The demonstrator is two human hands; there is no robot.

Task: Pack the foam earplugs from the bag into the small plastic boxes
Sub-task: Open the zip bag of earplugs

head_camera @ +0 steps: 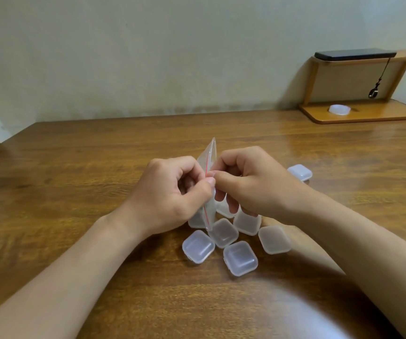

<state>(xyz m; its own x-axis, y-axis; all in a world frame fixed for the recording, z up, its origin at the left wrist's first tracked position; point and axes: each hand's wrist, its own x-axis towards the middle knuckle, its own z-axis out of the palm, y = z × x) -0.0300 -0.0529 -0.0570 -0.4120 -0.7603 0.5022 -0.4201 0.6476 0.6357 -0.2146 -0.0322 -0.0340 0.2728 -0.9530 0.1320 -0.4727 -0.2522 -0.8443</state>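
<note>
From the head camera, a small clear bag [208, 182] with a thin red strip along its seal stands on edge in the middle of the frame, above a brown wooden desk [75, 167]. The left hand [170, 192] and the right hand [248, 184] meet at its top edge, thumb and forefinger of each pinched together on the plastic on either side of the red strip; the other fingers are curled in. The bag is see-through and flat-looking; whether earplugs lie inside cannot be told.

Just below the hands, in the lower centre, a cluster of small plastic boxes [240, 258] lies on the desk, each square with rounded corners, cloudy white and shut. Some touch one another, and the hands partly hide those at the back. One more such box [299, 172] sits apart, right of the right hand.

At the upper right a wooden shelf [358, 113] stands on the desk against the wall, with a black phone [354, 55] on its top board and a white tape roll [339, 109] on its base.
</note>
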